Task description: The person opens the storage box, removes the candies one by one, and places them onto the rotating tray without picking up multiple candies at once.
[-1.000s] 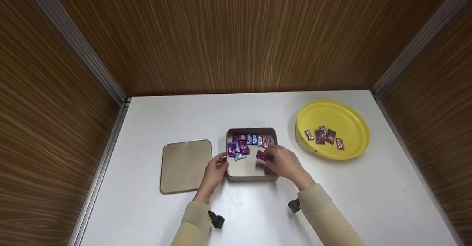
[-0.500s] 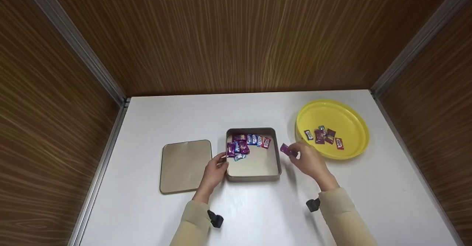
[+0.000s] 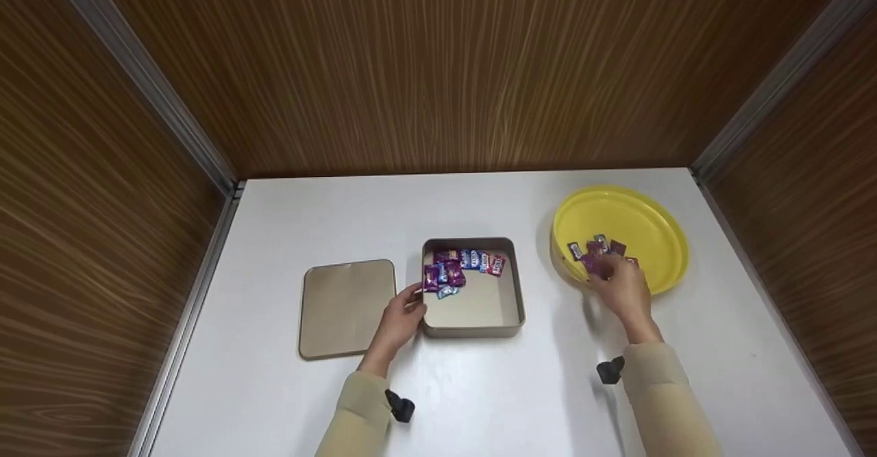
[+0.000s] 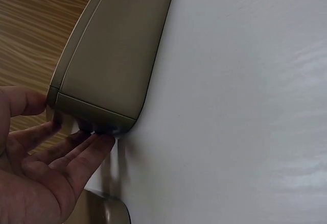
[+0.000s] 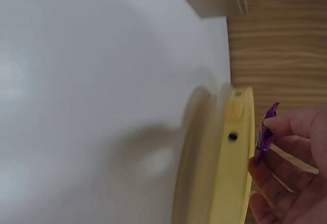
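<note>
My left hand rests its fairly straight fingertips and thumb on the left side of a square metal tin. In the left wrist view the tin's outer wall meets those fingertips near its corner. Several small wrapped candies in purple, blue and red lie in the tin's far and left part. My right hand pinches a purple candy between thumb and fingers, above the near rim of a round yellow tray. Other candies lie in the tray, partly hidden by the hand.
A flat square lid lies left of the tin, close to my left hand. Wood-grain panels stand behind and at both sides of the white table.
My right hand has moved right with the purple candy, from over the tin to over the yellow tray's near left part. The left hand and the tin have stayed put.
</note>
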Tool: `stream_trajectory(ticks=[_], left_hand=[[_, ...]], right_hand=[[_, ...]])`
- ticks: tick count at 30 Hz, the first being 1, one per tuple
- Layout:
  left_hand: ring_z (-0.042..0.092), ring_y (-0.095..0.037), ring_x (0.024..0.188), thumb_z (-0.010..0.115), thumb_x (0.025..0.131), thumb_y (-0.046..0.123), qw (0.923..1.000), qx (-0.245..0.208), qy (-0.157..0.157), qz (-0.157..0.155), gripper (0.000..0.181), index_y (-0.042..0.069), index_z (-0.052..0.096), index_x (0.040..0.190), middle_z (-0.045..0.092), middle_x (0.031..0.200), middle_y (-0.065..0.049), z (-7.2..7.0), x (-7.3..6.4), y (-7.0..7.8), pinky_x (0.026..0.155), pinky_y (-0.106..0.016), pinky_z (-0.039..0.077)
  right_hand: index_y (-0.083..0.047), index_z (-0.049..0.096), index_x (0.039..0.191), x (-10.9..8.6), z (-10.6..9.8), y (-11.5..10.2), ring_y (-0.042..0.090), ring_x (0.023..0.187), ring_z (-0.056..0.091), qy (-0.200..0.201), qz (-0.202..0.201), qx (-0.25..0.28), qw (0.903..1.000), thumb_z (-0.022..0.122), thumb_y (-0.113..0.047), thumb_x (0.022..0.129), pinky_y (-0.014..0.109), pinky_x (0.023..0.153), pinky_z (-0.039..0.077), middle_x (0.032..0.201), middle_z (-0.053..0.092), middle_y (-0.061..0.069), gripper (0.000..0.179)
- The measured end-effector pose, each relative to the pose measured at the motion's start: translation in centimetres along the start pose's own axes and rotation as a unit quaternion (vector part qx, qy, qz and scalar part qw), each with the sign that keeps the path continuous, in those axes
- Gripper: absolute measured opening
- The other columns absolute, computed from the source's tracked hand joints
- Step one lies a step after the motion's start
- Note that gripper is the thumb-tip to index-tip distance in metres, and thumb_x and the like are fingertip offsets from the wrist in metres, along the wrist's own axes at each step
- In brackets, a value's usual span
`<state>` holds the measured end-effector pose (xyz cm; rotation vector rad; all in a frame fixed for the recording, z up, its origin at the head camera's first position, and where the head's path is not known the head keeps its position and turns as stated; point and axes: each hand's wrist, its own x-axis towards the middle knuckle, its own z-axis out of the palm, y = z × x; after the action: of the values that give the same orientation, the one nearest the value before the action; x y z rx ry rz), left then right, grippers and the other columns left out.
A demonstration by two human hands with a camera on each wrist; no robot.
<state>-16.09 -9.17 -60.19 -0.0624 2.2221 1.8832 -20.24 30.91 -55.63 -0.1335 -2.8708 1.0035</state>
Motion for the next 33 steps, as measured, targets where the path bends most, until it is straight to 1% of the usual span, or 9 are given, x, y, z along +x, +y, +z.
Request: stream_trajectory(ticks=[3,7,10,17,20,26,29,31,33], left_hand=[[0.050,-0.039,0.126,0.050,0.099,0.004,1.0000,-0.005,-0.002,0.001,0.049,-0.004,0.039,0.146,0.048,0.137,-0.028,0.0,0.1,-0.1,0.100,-0.039,0.046],[0.051,-0.038,0.125,0.050,0.099,0.004,1.0000,-0.007,0.000,-0.006,0.049,-0.003,0.039,0.146,0.049,0.136,-0.027,0.0,0.1,-0.1,0.098,-0.039,0.047],[0.053,-0.036,0.123,0.051,0.099,0.004,0.9999,-0.005,0.005,-0.015,0.049,-0.002,0.041,0.146,0.051,0.134,-0.026,0.1,0.0,0.1,0.097,-0.038,0.048],[0.054,-0.036,0.122,0.052,0.098,0.004,0.9998,0.001,0.013,-0.015,0.048,-0.002,0.042,0.145,0.051,0.133,-0.025,0.1,0.0,0.1,0.098,-0.039,0.048],[0.053,-0.036,0.122,0.052,0.098,0.004,0.9998,-0.001,0.013,-0.015,0.048,-0.002,0.042,0.145,0.051,0.134,-0.025,0.1,0.0,0.1,0.099,-0.039,0.047],[0.053,-0.038,0.122,0.051,0.098,0.002,0.9999,-0.003,0.012,-0.006,0.048,-0.004,0.041,0.145,0.051,0.133,-0.027,0.1,-0.1,0.1,0.099,-0.040,0.047],[0.053,-0.040,0.122,0.051,0.098,0.001,0.9999,-0.005,0.010,-0.001,0.048,-0.005,0.040,0.145,0.051,0.133,-0.029,0.1,-0.1,0.0,0.098,-0.041,0.047],[0.052,-0.041,0.122,0.050,0.099,0.001,1.0000,-0.003,0.007,-0.002,0.048,-0.008,0.039,0.145,0.049,0.133,-0.031,0.0,-0.5,0.8,0.098,-0.041,0.047],[0.052,-0.041,0.122,0.050,0.099,0.001,1.0000,-0.005,0.006,-0.001,0.048,-0.008,0.038,0.145,0.049,0.134,-0.031,0.0,-0.5,0.8,0.098,-0.041,0.048]], right_hand=[[0.007,0.065,0.115,0.5,-0.7,1.2,0.036,0.092,0.062,0.013,0.025,-0.021,0.9994,0.073,-0.015,0.088,0.049,0.081,0.051,0.102,0.067,0.025,0.036],[0.007,0.068,0.101,1.1,-1.3,2.7,0.034,0.079,0.061,0.032,0.034,-0.062,0.9970,0.074,-0.020,0.088,0.046,0.068,0.048,0.089,0.067,0.022,0.030],[0.005,0.068,0.094,1.5,-1.4,3.4,0.031,0.072,0.057,0.030,0.045,-0.083,0.9951,0.072,-0.021,0.089,0.042,0.063,0.044,0.082,0.065,0.018,0.026],[0.007,0.067,0.101,1.8,-1.2,4.0,0.032,0.077,0.057,-0.001,0.082,-0.089,0.9926,0.066,-0.013,0.091,0.044,0.070,0.046,0.088,0.066,0.020,0.022],[0.007,0.067,0.100,1.9,-1.0,4.2,0.033,0.077,0.059,-0.002,0.082,-0.098,0.9918,0.066,-0.010,0.089,0.047,0.072,0.046,0.089,0.067,0.022,0.020],[0.008,0.067,0.101,2.0,-0.9,4.3,0.034,0.079,0.059,-0.004,0.079,-0.086,0.9932,0.064,-0.006,0.089,0.049,0.073,0.047,0.090,0.067,0.022,0.019],[0.010,0.067,0.105,1.9,-0.9,4.3,0.035,0.081,0.059,0.002,0.072,-0.086,0.9937,0.063,-0.005,0.090,0.049,0.074,0.048,0.093,0.066,0.024,0.022],[0.011,0.067,0.108,1.9,-0.8,4.2,0.037,0.085,0.059,0.011,0.066,-0.088,0.9939,0.063,-0.005,0.090,0.051,0.077,0.048,0.096,0.064,0.025,0.024],[0.012,0.066,0.110,1.8,-0.7,4.2,0.039,0.089,0.058,0.022,0.059,-0.091,0.9939,0.064,-0.004,0.089,0.053,0.079,0.047,0.099,0.062,0.026,0.026]])
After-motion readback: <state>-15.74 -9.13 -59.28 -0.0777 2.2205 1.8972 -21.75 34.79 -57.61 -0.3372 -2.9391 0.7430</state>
